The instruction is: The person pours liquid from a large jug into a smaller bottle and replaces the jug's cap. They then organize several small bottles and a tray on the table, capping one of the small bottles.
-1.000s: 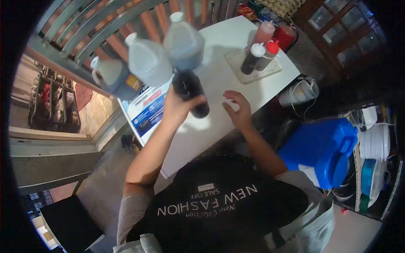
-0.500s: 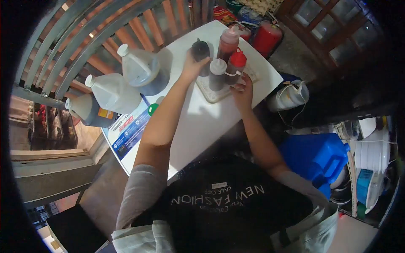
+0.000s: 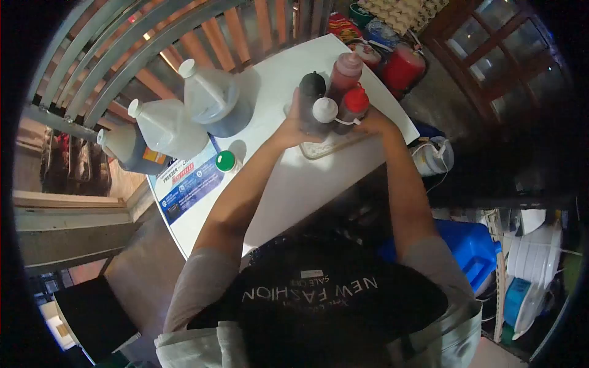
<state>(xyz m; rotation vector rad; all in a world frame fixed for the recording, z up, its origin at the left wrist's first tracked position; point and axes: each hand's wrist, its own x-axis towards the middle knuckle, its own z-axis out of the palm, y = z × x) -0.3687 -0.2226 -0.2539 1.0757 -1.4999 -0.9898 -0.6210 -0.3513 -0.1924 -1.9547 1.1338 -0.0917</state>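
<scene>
Squeeze bottles stand bunched together on a pale patterned tray (image 3: 319, 151). They are a black-capped bottle (image 3: 311, 92), a white-capped bottle (image 3: 317, 128), a red-capped bottle (image 3: 351, 109) and a tall bottle with a pinkish top (image 3: 345, 72). My left hand (image 3: 293, 130) is curved round the left side of the group, against the black-capped bottle, its fingers mostly behind it. From the right, my right hand (image 3: 375, 124) wraps the red-capped bottle, fingertips hidden. A small cord or strap hangs by the red cap.
Three large jugs (image 3: 169, 129) line the left of the white table (image 3: 276, 196). Near them are a green-capped jar (image 3: 226, 161) and a printed freezer label (image 3: 191, 184). A slatted railing (image 3: 215, 43) runs behind. Right of the table are a white bucket (image 3: 432, 156) and blue container (image 3: 463, 245).
My left hand has brought the black-capped bottle in against the other bottles. My right hand has shifted farther round the group's right side. The view has turned slightly, uncovering the green-capped jar.
</scene>
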